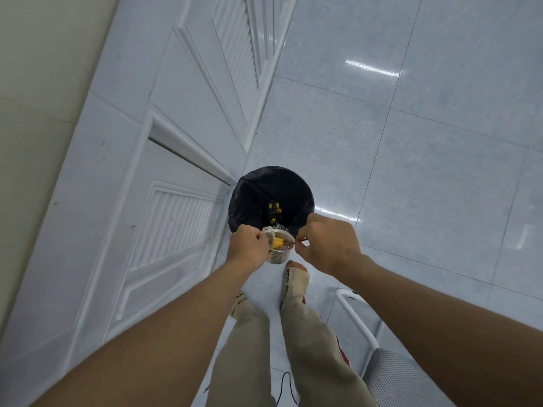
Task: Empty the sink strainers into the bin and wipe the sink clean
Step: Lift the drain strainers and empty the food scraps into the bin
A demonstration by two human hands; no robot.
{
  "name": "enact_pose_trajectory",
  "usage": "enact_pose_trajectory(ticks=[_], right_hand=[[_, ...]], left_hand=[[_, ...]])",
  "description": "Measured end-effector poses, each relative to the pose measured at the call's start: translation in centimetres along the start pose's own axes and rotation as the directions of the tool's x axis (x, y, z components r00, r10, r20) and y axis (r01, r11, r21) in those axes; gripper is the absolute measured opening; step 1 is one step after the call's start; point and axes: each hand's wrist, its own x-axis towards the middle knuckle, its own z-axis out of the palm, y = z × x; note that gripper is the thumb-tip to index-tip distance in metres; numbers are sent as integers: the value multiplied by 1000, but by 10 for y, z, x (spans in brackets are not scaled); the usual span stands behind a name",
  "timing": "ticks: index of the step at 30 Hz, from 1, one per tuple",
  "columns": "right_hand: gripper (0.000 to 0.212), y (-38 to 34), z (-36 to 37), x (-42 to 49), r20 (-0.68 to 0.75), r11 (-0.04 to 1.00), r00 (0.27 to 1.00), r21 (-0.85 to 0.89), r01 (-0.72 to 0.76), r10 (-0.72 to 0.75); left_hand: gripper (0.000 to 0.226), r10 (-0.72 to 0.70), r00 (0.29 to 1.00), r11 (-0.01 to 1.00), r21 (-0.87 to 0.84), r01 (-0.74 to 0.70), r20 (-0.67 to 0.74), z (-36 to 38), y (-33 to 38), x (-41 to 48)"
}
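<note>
A white panelled door (152, 171) fills the left side, slanting down to the tiled floor (411, 142). At its foot stands the bin (252, 198), lined with a black bag, with a few yellow bits (274, 206) lying inside it.

Just below the bin's near rim, the left hand (248, 248) has its grip closed round the strainer (277, 246), fingers curled over the left edge of the small round cup. The strainer is held above the floor, at the bin's near edge, its mouth facing up toward the camera. More yellow bits (278, 243) sit inside it, and a white mesh shows along its top edge.

To the right of the strainer, the right hand (329, 245) has its grip closed in a pinch on a thin stick (295, 242), whose tip reaches into the strainer.

Below the hands are beige trouser legs (296, 318). At the lower right, a chair (396, 374) with a white frame and grey perforated seat stands on the floor.
</note>
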Motion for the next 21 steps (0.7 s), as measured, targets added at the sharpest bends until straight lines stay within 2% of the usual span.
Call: enact_pose_trajectory(ticks=[8, 21], right_hand=[[22, 0, -6, -1, -109, 994, 989, 62, -91, 98], [27, 2, -6, -5, -4, 992, 1000, 125, -25, 26]], left_hand=[[33, 4, 1000, 999, 37, -4, -16, 1, -1, 1], [37, -6, 1000, 999, 42, 7, -29, 0, -11, 1]])
